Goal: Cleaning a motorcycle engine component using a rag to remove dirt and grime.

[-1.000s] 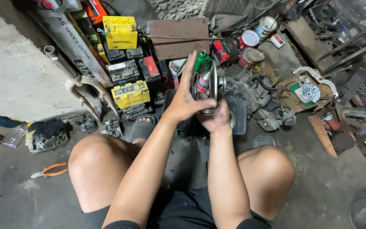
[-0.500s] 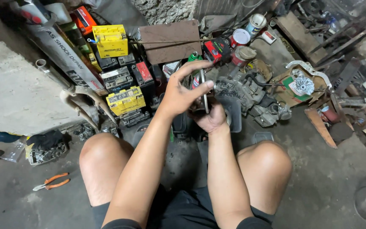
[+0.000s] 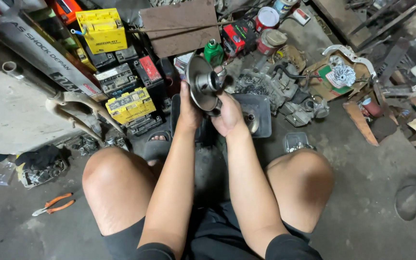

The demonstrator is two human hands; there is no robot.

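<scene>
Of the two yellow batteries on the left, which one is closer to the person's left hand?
The lower yellow battery, lying tilted beside the bent pipe; the other yellow battery sits farther away from the left hand.

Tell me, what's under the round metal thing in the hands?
Under the metal disc, a grey plastic tub sits on the floor with a metal part inside. The right hand hides the rest.

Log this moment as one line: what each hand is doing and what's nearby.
left hand: grips metal disc part | right hand: supports it from below | nearby: grey tray, green bottle, yellow batteries
</scene>
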